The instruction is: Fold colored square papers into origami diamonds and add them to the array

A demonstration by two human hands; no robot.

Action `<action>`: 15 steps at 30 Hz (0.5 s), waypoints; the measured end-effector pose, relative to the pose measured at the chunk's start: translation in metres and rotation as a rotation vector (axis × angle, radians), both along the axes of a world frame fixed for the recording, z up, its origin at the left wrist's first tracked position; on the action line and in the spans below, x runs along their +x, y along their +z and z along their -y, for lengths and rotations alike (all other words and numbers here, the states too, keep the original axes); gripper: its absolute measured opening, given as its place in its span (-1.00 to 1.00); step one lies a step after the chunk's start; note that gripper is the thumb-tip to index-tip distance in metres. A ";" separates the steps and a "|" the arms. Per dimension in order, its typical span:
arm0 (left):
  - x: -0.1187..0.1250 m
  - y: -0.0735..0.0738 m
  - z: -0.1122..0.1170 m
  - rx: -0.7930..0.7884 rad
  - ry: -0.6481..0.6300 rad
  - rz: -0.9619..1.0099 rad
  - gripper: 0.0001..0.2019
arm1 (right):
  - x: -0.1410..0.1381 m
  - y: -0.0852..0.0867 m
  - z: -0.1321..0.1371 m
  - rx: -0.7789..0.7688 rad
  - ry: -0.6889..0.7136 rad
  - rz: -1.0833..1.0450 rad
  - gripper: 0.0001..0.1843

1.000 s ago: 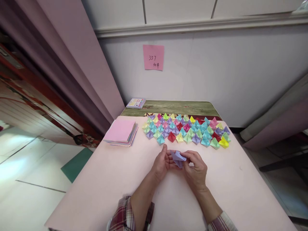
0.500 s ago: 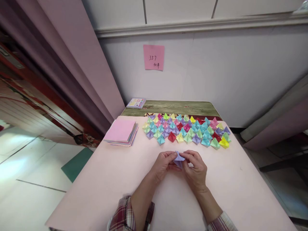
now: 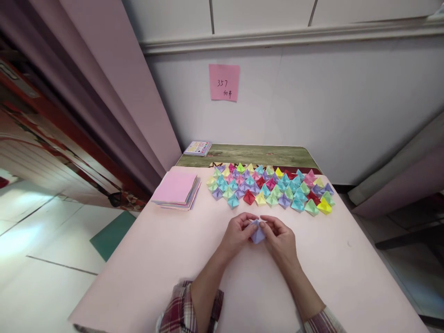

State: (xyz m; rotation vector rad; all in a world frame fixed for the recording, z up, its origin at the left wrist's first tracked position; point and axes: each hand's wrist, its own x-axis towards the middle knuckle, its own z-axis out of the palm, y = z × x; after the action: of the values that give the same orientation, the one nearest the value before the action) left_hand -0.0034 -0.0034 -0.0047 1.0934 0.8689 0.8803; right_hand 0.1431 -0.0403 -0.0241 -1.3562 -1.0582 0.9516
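A small lavender folded paper point(image 3: 257, 235) is held between both hands over the near middle of the table. My left hand point(image 3: 238, 234) pinches its left side, thumb on the face toward me. On the other side my right hand point(image 3: 280, 238) grips it the same way, thumb pressed near the upper edge. The fingers behind the paper are partly hidden. Beyond the hands, many small folded paper boats point(image 3: 271, 185) in blue, green, purple, red, pink and yellow stand in close rows.
A stack of coloured paper sheets point(image 3: 176, 187) lies at the left of the pink-covered table point(image 3: 145, 259). Farther back, a small printed packet point(image 3: 197, 148) rests on the green wood-look surface point(image 3: 256, 153). A pink note point(image 3: 224, 82) is stuck to the wall.
The lavender paper has been turned, so a flat diamond-shaped face with its point down now shows. Both thumbs have come closer together on it.
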 end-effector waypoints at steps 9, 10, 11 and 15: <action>0.003 0.000 0.002 -0.004 -0.093 -0.066 -0.58 | 0.003 -0.002 -0.003 -0.083 0.083 -0.033 -0.63; 0.003 0.000 0.002 -0.007 -0.100 -0.058 -0.58 | 0.003 -0.001 -0.003 -0.084 0.085 -0.048 -0.62; 0.003 0.000 0.002 -0.016 -0.107 -0.043 -0.57 | 0.003 -0.001 -0.003 -0.085 0.080 -0.069 -0.62; 0.004 -0.001 0.004 -0.147 -0.196 0.007 -0.58 | 0.004 -0.001 -0.003 -0.075 -0.036 -0.143 -0.62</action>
State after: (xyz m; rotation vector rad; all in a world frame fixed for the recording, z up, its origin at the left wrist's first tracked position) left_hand 0.0010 -0.0077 -0.0055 1.0274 0.7933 0.6470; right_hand 0.1469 -0.0369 -0.0250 -1.3423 -0.8947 1.0541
